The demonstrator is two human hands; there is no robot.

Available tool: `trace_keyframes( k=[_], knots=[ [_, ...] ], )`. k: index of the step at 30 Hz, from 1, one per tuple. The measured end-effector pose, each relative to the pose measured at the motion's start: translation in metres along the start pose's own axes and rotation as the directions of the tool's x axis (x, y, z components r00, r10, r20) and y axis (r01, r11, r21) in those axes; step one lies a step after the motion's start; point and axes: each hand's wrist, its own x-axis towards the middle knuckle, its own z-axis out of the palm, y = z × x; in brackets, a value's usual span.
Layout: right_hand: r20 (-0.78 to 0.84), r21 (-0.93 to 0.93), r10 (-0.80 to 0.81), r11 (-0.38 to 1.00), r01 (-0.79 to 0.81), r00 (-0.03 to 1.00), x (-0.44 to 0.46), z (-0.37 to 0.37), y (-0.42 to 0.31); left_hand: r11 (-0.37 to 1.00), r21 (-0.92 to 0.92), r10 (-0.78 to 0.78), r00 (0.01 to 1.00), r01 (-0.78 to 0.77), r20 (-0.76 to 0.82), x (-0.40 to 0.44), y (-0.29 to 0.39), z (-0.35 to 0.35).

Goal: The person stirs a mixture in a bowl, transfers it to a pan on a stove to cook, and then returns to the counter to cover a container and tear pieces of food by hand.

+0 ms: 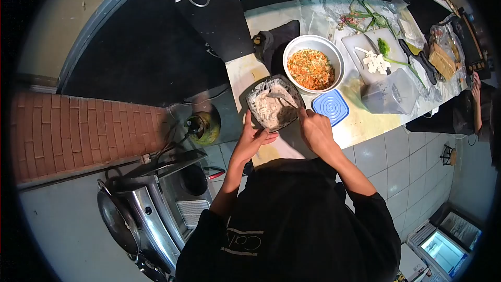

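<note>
A dark square bowl (294,121) rests at the counter's near left corner with a pale creamy mixture (266,109) inside. My left hand (252,141) grips the bowl's near left side, fingers curled against its wall. In my right hand (316,131), closed over the bowl's right edge, is the handle of a spoon (282,95), its head down in the mixture. Just behind the bowl stands a round white pot (338,62) filled with shredded orange and green vegetables (311,69). A blue square lid (331,107) lies right of my right hand.
On the counter, a white cutting board (356,47) holds white cubes (377,63), chopped greens (383,47) and a knife. A clear plastic container (390,93) stands near the front edge. Green onions (373,15) lie behind. Another person's hand (476,87) shows far right. Metal cooking equipment (151,214) is lower left.
</note>
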Motion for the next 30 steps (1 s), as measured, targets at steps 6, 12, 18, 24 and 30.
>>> trace_keyframes(
  k=[6, 12, 18, 24, 30],
  knots=[
    [-0.058, -0.021, 0.033, 0.999, -0.034, 0.998, 0.001, -0.015, -0.002, 1.0, -0.004, -0.003, 1.0, 0.003, 0.008, -0.002, 0.001, 0.002],
    [0.079, -0.114, 0.161, 0.982, -0.151, 0.984, 0.006, -0.008, -0.011, 1.0, -0.027, 0.015, 1.0, -0.015, -0.019, -0.002, 0.001, 0.005],
    [0.103, 0.123, 0.058, 0.99, -0.071, 0.993, -0.011, -0.01, -0.012, 1.0, -0.015, 0.022, 0.997, -0.023, -0.076, 0.0, -0.011, 0.005],
    [-0.049, -0.046, 0.093, 0.994, -0.095, 0.995, -0.001, -0.028, -0.011, 0.998, -0.037, 0.044, 0.996, -0.047, -0.079, -0.005, -0.012, 0.017],
    [0.001, -0.146, 0.107, 0.984, -0.106, 0.994, -0.017, -0.013, -0.018, 0.995, -0.098, 0.005, 0.992, -0.017, -0.123, -0.004, -0.018, 0.022]
  ],
)
